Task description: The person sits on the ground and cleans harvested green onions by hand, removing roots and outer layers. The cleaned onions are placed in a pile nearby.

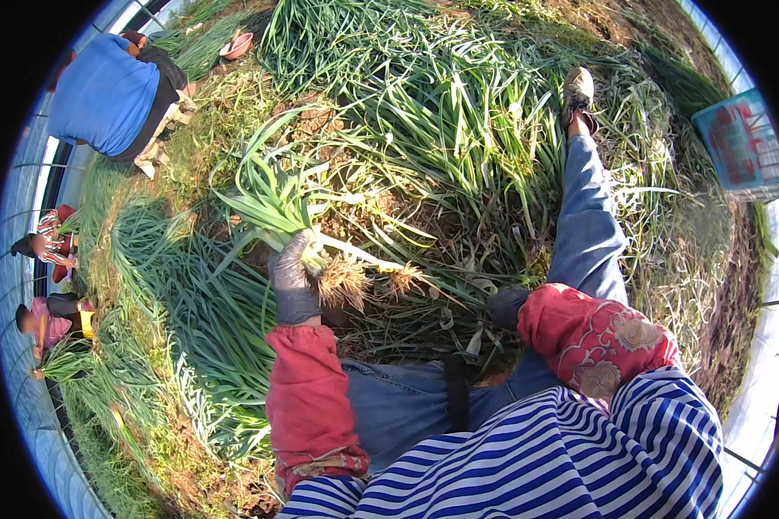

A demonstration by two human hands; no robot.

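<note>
My left hand [293, 285], in a grey glove, grips a bunch of green allium plants [276, 211], likely leeks or green garlic. Their long flat leaves fan out beyond the fist, and the tan, soil-flecked roots [344, 284] point right. One pale stem [360, 253] lies across to the right, ending in its own root tuft [402, 280]. My right hand [509, 306], in a dark glove, is low over the plant litter beside my jeans. Its fingers are hard to make out, and I see nothing clearly in them.
A large heap of the same plants [454, 123] lies ahead, with another row [195, 292] left. My leg [584, 214] stretches forward at right. A blue crate [743, 139] stands far right, a pink bowl [237, 47] far left. A person in blue [107, 94] bends nearby; others work farther left.
</note>
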